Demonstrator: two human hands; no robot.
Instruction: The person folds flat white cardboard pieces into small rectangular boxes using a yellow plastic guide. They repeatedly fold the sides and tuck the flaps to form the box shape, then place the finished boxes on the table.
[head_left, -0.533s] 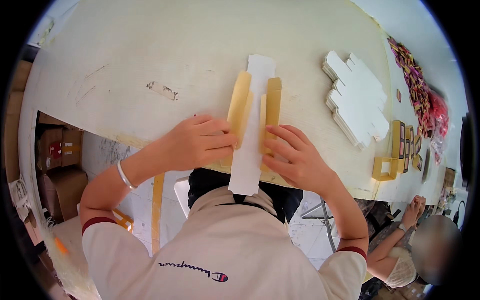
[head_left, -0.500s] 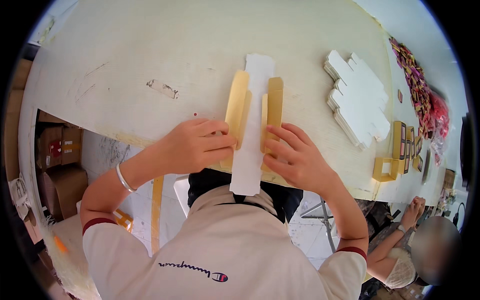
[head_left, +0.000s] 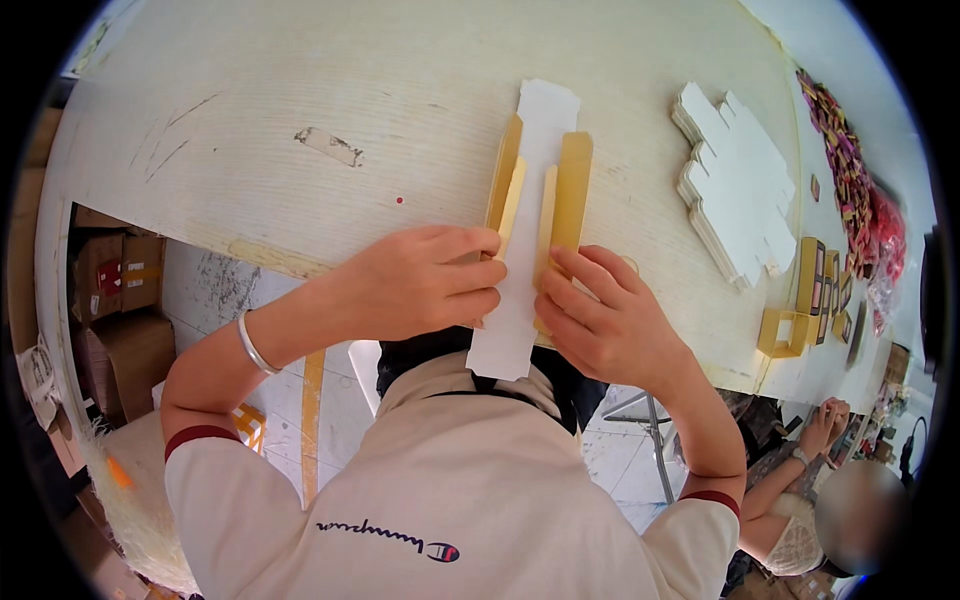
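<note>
A long paperboard box blank (head_left: pixel 525 240) lies lengthwise in front of me, white on its inner face, its near end jutting past the table edge toward my body. Along its two sides, gold flaps stand folded up: a left flap (head_left: pixel 503 175) and a right flap (head_left: pixel 573 190). My left hand (head_left: pixel 430 275) pinches the near part of the left flap between thumb and fingers. On the other side, my right hand (head_left: pixel 610 315) is closed on the near part of the right flap, fingers curled over it. Both thumbs are partly hidden.
A stack of flat white blanks (head_left: pixel 745 195) lies right of me on the table (head_left: pixel 250 60). Beyond it are an open gold box frame (head_left: pixel 783 333), several gold boxes (head_left: pixel 812 275) and a heap of small colourful pieces (head_left: pixel 835 130). A co-worker's hands (head_left: pixel 822 425) are at far right.
The left flap has tilted inward and stands steeper over the white strip. Both hands keep hold of the blank. The whole view has shifted slightly.
</note>
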